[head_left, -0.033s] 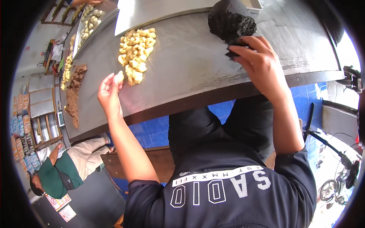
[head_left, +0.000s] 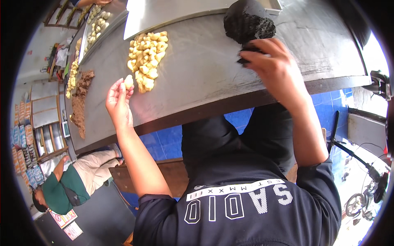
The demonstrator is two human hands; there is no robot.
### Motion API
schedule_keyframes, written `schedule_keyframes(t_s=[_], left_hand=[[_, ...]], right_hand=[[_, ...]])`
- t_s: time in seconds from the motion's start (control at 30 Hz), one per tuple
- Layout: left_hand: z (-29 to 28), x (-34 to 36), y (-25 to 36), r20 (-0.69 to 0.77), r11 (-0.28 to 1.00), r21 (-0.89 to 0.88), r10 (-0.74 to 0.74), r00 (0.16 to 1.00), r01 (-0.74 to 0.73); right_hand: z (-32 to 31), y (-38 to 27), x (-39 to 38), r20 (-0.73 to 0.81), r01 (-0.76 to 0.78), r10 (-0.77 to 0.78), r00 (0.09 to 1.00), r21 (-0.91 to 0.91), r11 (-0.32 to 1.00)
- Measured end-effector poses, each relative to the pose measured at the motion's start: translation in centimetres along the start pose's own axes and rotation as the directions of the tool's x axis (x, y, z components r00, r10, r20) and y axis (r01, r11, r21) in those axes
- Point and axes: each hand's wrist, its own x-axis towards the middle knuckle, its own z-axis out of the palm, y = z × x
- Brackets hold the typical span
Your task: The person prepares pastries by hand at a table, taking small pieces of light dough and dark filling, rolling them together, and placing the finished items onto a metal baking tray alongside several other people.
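1. Grey worktable (head_left: 197, 78), dark front edge (head_left: 205, 111); blue floor (head_left: 162, 143) below.
2. Left hand (head_left: 119, 100): pinching pale piece (head_left: 129, 82) beside pale pile (head_left: 147, 57).
3. Right hand (head_left: 276, 65), blurred: holding black piece (head_left: 243, 61) near black mass (head_left: 250, 22).
4. Open span between pile and mass.

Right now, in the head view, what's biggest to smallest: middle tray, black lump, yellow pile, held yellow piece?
1. Middle metal tray
2. Black dough lump and yellow dough pile, too alike
3. Held yellow dough piece

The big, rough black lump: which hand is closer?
Right. The right hand is at the near side of the black lump; the left hand is far to its left, near the pile of small yellow pieces.
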Motion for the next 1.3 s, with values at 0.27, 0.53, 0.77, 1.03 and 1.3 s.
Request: schedule_keyframes(t_s=[0.27, 0.53, 0.77, 1.03, 1.3], left_hand=[[9.3, -5.7, 2.3, 0.378, 0.950, 0.126, 0.219, 0.899, -0.285], [14.3, -8.1, 2.4, 0.402, 0.896, 0.079, 0.372, 0.837, -0.437], [14.2, -8.5, 1.4, 0.515, 0.892, -0.124, 0.433, 0.740, -0.436], [11.3, -7.7, 0.9, 0.333, 0.818, -0.566, 0.115, 0.936, 0.101], [7.1, -6.6, 0.2, 0.159, 0.765, -0.633, -0.022, 0.987, 0.119]], right_hand=[[3.1, -2.7, 0.8, 0.192, 0.133, -0.149, 0.970, 0.090, 0.987], [-1.5, -1.4, -0.5, 0.013, -0.031, 0.030, 0.999, 0.019, 0.999], [4.2, -4.5, 1.7, 0.030, -0.051, 0.047, 0.998, 0.161, 0.986], [3.7, -7.0, 3.4, 0.066, -0.110, 0.091, 0.994, 0.404, 0.908], [9.0, -7.0, 5.6, -0.018, 0.059, -0.058, 0.998, 0.059, 0.997]])
